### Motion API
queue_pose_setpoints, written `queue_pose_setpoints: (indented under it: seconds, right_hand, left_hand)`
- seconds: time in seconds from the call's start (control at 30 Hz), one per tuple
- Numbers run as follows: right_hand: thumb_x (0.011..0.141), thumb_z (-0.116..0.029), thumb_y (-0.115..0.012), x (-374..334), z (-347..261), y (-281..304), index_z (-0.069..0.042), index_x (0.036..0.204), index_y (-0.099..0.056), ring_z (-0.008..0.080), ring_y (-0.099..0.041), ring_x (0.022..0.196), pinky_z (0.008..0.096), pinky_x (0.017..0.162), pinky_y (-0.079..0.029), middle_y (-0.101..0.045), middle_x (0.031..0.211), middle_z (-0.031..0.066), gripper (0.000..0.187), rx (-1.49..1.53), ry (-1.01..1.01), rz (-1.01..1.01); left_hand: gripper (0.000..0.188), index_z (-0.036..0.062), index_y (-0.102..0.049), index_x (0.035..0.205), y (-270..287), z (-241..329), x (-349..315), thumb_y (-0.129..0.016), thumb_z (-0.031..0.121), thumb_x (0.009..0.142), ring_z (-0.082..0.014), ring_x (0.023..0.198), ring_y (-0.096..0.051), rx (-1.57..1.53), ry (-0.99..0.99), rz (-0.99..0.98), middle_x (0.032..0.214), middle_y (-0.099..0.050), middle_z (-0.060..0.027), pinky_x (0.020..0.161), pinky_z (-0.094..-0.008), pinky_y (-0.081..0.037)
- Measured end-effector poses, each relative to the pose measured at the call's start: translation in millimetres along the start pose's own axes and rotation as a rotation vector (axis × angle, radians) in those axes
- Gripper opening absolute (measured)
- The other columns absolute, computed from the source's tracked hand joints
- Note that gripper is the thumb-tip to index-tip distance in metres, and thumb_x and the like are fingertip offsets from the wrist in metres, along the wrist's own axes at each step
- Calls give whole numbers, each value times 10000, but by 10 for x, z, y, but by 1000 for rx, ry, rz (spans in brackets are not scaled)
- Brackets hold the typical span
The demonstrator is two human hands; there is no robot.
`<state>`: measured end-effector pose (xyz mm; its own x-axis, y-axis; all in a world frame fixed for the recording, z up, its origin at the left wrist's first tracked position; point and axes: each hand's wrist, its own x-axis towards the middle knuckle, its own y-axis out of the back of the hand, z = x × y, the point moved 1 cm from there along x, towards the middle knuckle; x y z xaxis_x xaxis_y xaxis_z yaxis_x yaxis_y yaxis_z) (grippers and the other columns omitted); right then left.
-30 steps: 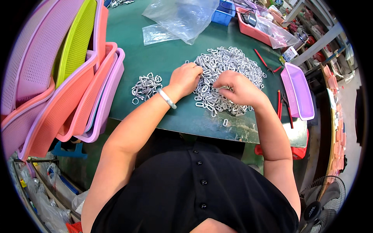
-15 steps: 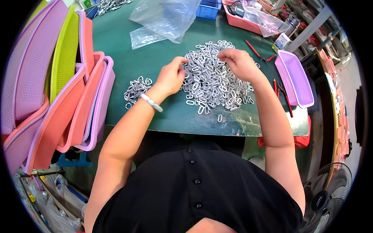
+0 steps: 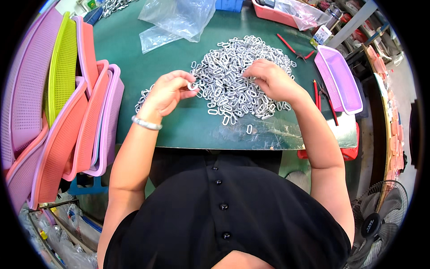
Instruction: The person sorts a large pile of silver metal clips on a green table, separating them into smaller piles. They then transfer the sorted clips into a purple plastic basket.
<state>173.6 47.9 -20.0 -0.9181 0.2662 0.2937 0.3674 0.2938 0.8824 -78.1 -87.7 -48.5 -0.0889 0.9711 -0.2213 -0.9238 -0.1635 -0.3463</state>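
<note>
A heap of small grey metal chain links is spread on the green table. My left hand, with a pale bangle at its wrist, is at the heap's left edge and pinches a small metal ring between thumb and fingers. On the heap's right side my right hand rests with its fingers curled down among the links; whatever its fingertips hold is hidden. A smaller pile of metal rings lies partly behind my left wrist. One single link lies apart near the table's front edge.
Stacked purple, orange and green plastic baskets crowd the left side. Red-handled pliers, more pliers and a purple basket lie at right. Clear plastic bags and a pink tray sit at the back. A fan stands lower right.
My left hand has moved left and turned, away from the heap, and a ring now shows in its fingers. My right hand has shifted slightly left over the heap. The whole view has shifted a little.
</note>
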Motion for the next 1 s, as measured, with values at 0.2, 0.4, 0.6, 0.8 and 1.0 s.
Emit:
queue_pose_setpoints:
  seconds: [0.2, 0.4, 0.6, 0.8, 1.0]
  right_hand:
    - [705, -104, -611, -75, -335, -155, -51, 1032, -555, 305, -472, 1069, 415, 887, -375, -532, 1114, 108, 336, -83, 110, 100]
    - [740, -345, -620, -197, -453, -450, -147, 1158, -509, 265, -367, 1197, 480, 961, -299, -433, 1277, 44, 475, -404, 82, 21]
    - [746, -295, -613, -266, -426, -454, -142, 1098, -548, 243, -428, 1136, 445, 926, -332, -482, 1222, 34, 390, -421, 89, 105]
    - [710, -190, -618, -437, -444, -375, -141, 1070, -564, 247, -461, 1096, 408, 899, -362, -498, 1194, 46, 367, -328, 96, 132]
    - [729, -119, -550, -622, -391, -232, -149, 1088, -560, 249, -490, 1054, 378, 845, -396, -511, 1168, 66, 360, -308, 106, 99]
  left_hand:
    - [143, 2, -573, 902, 353, 35, -275, -469, 13, 804, -170, 685, -577, 1057, -309, 393, 846, -571, -65, 615, -263, -466]
    - [229, 29, -583, 981, 27, 20, -377, -576, 78, 757, -284, 931, -503, 1510, -607, 374, 975, -550, -116, 807, -359, -417]
    - [616, 85, -453, 1238, -412, -199, -155, -685, 267, 697, -352, 1174, -362, 1516, -668, 75, 1273, -394, -171, 969, -436, -298]
    - [687, 111, -405, 1282, -604, -339, -54, -691, 313, 692, -368, 1230, -301, 1439, -579, -40, 1317, -346, -174, 1006, -453, -243]
    - [513, 114, -506, 1187, -632, -324, -46, -665, 263, 722, -314, 1155, -393, 1353, -655, -120, 1216, -445, -134, 969, -419, -268]
